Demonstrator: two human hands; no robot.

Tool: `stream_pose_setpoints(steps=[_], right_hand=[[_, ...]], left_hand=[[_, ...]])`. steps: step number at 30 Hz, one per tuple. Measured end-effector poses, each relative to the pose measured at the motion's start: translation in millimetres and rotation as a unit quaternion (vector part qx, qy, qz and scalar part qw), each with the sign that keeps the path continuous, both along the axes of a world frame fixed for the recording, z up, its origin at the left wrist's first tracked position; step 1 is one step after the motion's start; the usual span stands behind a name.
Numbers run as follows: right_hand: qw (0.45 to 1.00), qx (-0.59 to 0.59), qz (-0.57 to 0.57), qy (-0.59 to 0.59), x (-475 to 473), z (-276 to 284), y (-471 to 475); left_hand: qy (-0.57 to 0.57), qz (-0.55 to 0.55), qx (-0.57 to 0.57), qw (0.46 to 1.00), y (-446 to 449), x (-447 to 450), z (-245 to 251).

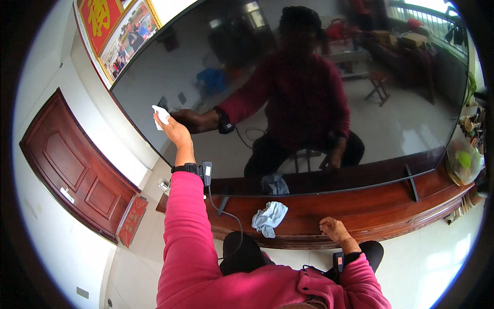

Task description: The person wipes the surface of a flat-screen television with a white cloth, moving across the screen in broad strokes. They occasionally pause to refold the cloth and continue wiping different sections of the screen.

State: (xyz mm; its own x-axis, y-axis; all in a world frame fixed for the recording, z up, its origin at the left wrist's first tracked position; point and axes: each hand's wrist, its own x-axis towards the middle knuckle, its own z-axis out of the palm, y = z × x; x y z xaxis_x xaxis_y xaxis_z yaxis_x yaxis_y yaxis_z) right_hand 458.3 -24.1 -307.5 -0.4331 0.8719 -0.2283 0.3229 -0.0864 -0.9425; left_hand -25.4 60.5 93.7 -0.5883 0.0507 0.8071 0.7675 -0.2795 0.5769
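Note:
My left hand (177, 131) is raised against the left part of a large, dark television screen (308, 96), holding a white cloth or tissue (161, 116) between fingers and glass. My right hand (335, 230) rests loosely curled at the front edge of the reddish wooden TV cabinet (328, 212); nothing shows in it, though its fingers are partly hidden. A crumpled pale blue cloth (269, 218) lies on the cabinet between the two arms, below the screen. The glossy screen reflects the seated wearer and the room.
Two black stand legs, left (222, 204) and right (411, 183), support the television. A cable (233, 216) hangs from the device at my left wrist. A clear bag (461, 158) and plants stand at the cabinet's right end. A metallic-topped container (164, 185) is at its left.

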Motion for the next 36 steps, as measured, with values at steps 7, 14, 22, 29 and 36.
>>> stream_pose_setpoints(steps=[7, 14, 22, 29, 36], right_hand=[[0.995, 0.097, 0.027, 0.001, 9, 2, -5], [0.990, 0.130, 0.033, -0.042, 33, 7, -6], [0.989, 0.146, 0.024, -0.006, 57, 14, -10], [0.991, 0.131, 0.006, -0.039, 67, 28, -16], [0.985, 0.159, -0.001, -0.070, 69, 21, -15]], left_hand=[[0.084, -0.025, 0.007, 0.996, 20, 95, 9], [0.307, -0.016, 0.009, 0.952, 40, 233, 29], [0.477, -0.030, 0.010, 0.879, 63, 407, 37], [0.683, -0.095, -0.094, 0.718, 79, 511, 18], [0.657, -0.004, -0.024, 0.753, 81, 449, 82]])
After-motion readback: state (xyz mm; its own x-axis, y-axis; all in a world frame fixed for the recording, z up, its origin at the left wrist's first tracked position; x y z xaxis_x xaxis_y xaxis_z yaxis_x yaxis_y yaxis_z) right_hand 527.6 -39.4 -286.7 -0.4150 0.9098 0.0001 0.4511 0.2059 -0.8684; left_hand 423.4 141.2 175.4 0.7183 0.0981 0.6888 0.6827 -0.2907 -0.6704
